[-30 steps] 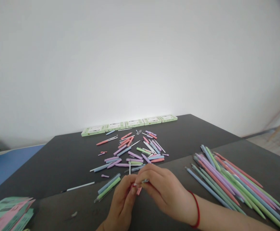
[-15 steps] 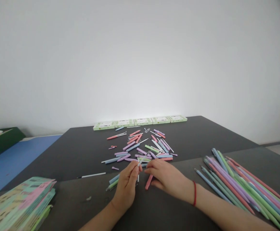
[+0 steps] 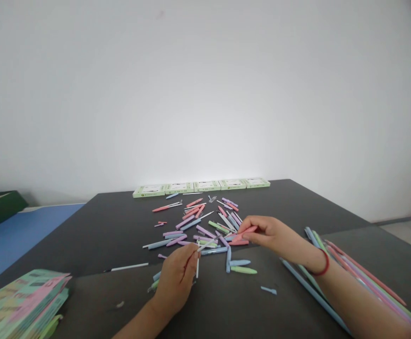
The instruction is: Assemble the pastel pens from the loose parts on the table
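Head view: a pale wall (image 3: 205, 94) fills the upper half, and below it a black table (image 3: 127, 235) reaches almost to it. Off the table's left edge lies a blue surface (image 3: 32, 230), with a dark green box (image 3: 4, 212) cut off by the frame. At the lower left sits a stack of printed pastel packets (image 3: 21, 301). Along the far edge runs a row of five light green boxes (image 3: 207, 187), set end to end. To the right, long pens (image 3: 366, 273) in blue, green, coral and purple lie in a loose bundle, partly hidden by the right forearm.

The left hand (image 3: 177, 275), near the middle front, pinches a whitish rod (image 3: 208, 244) between thumb and forefinger, its free end pointing up and to the right. The right hand (image 3: 270, 235) grips a coral pen piece (image 3: 249, 230) in its fingertips, over the right side of the scattered pen parts (image 3: 191, 224). Nearer the front, a blue piece (image 3: 240, 262) lies just beside a green piece (image 3: 243, 270). Round the right wrist goes a red band (image 3: 323, 263); smallest is a little blue clip (image 3: 269, 290), alone near the right forearm
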The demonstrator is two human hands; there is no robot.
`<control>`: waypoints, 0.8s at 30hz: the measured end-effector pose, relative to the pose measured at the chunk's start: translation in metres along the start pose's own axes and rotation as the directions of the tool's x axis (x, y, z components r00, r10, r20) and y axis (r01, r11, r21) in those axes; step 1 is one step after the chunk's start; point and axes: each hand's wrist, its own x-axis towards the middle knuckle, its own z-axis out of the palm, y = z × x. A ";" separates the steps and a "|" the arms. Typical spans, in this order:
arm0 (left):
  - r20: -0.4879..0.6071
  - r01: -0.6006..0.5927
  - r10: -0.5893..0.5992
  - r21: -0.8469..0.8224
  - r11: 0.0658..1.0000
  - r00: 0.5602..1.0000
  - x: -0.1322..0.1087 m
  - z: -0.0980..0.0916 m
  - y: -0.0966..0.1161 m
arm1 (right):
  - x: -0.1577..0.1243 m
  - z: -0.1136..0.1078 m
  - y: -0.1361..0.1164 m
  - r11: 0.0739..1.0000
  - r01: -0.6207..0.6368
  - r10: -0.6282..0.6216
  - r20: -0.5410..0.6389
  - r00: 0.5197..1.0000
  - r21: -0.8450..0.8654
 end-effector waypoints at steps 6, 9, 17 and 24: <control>0.024 -0.064 0.061 0.185 0.981 0.998 0.001 -0.001 -0.003 | 0.003 0.007 -0.001 1.000 0.009 -0.012 -0.114 0.993 -0.024; 0.038 -0.067 0.060 0.219 0.973 0.997 0.001 0.000 -0.003 | 0.004 0.010 0.001 0.999 0.023 -0.026 -0.126 0.992 -0.026; 0.091 -0.107 0.083 0.304 0.947 0.992 0.001 0.000 0.003 | 0.006 0.030 0.007 0.981 0.059 -0.081 -0.115 0.990 -0.184; 0.163 -0.186 0.136 0.349 0.919 0.977 -0.003 0.005 0.010 | 0.008 0.060 0.018 0.980 0.062 -0.080 -0.090 0.993 -0.190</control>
